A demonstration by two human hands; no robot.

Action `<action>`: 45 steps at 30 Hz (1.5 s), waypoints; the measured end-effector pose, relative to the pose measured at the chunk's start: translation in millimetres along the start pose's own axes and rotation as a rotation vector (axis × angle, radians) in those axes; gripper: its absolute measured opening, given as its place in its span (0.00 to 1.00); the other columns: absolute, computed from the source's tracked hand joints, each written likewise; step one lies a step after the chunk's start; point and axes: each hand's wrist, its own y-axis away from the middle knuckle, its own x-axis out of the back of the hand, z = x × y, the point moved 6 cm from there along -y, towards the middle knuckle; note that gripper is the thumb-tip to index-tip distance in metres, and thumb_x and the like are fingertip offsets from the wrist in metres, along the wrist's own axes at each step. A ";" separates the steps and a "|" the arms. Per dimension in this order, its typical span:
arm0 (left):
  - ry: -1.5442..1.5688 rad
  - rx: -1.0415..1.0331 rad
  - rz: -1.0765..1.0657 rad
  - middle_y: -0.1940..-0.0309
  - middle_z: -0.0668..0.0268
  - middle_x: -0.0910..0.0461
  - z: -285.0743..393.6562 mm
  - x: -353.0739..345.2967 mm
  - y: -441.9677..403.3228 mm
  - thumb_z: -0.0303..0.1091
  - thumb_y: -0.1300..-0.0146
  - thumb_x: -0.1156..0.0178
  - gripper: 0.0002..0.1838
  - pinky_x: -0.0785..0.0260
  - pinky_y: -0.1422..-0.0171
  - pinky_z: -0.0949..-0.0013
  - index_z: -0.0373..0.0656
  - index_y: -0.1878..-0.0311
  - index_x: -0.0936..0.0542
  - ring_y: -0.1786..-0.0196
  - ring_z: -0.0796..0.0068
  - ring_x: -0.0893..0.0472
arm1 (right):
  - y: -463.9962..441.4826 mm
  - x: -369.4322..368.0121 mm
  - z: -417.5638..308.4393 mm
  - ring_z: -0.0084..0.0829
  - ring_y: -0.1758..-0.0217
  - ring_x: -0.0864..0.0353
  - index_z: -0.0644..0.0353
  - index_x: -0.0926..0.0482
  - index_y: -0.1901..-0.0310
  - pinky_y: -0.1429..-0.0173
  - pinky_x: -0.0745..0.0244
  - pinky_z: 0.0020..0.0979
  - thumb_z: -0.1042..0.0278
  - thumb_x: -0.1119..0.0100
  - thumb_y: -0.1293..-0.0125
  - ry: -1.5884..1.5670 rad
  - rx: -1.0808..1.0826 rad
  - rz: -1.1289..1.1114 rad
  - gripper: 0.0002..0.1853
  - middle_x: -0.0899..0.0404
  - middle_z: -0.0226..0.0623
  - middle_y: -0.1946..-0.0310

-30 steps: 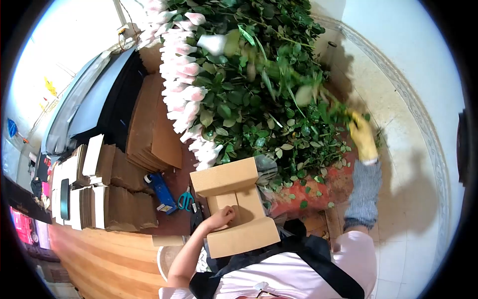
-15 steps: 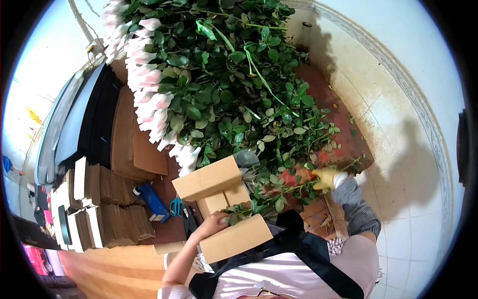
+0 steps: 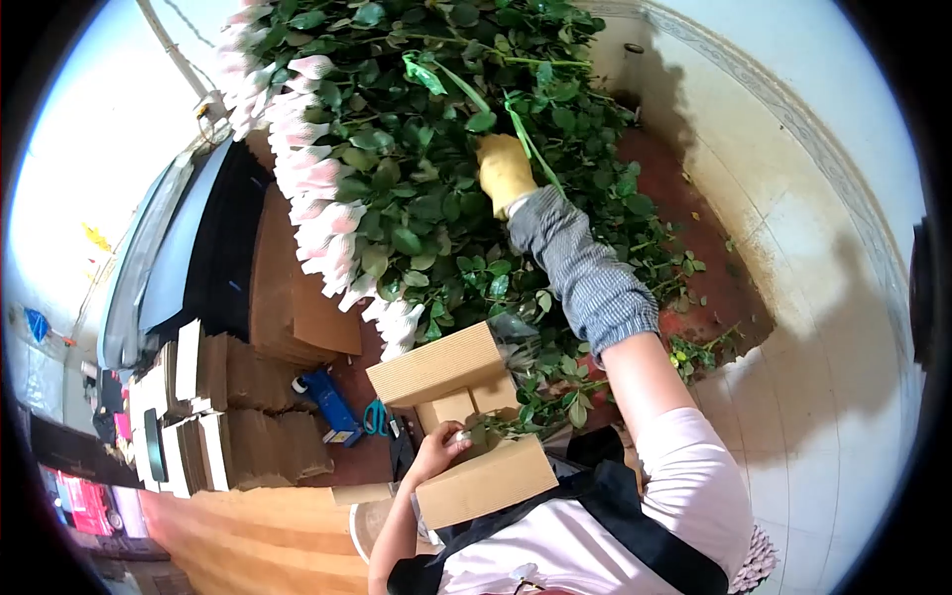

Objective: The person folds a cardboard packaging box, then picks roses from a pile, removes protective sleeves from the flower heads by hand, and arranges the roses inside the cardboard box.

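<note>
A large pile of leafy roses [image 3: 436, 198] fills the upper middle, its flower heads in white-pink net sleeves [image 3: 315, 178] along the left side. My right hand [image 3: 506, 174], in a yellow glove, reaches onto the pile by a green tie [image 3: 526, 139]; its fingertips are hidden among the leaves. Before my body stands a cardboard box [image 3: 436, 365] with its flaps up. My left hand [image 3: 439, 452] rests at its left end, fingers curled together beside leafy stems [image 3: 531, 412] that lie across the box. What those fingers hold is hidden.
Stacked folded cardboard [image 3: 253, 416] stands on the left, with a blue tool or box [image 3: 331, 405] and blue-handled scissors [image 3: 375, 417] nearby. Taller cardboard sheets [image 3: 297, 288] lean behind. A tiled wall [image 3: 793, 258] bounds the right side.
My right hand has left the stem ends at the lower right and moved up and left onto the rose pile. My left hand stays at the box. The view has shifted slightly.
</note>
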 end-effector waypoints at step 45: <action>-0.127 -0.160 -0.024 0.64 0.54 0.19 19.9 4.4 8.3 0.39 0.33 0.34 0.11 0.25 0.53 0.59 0.40 0.59 0.14 0.60 0.59 0.17 | 404.9 45.4 -43.1 0.37 0.63 0.16 0.52 0.16 0.55 0.59 0.24 0.40 0.69 0.40 0.41 0.071 0.234 -0.612 0.12 0.16 0.34 0.69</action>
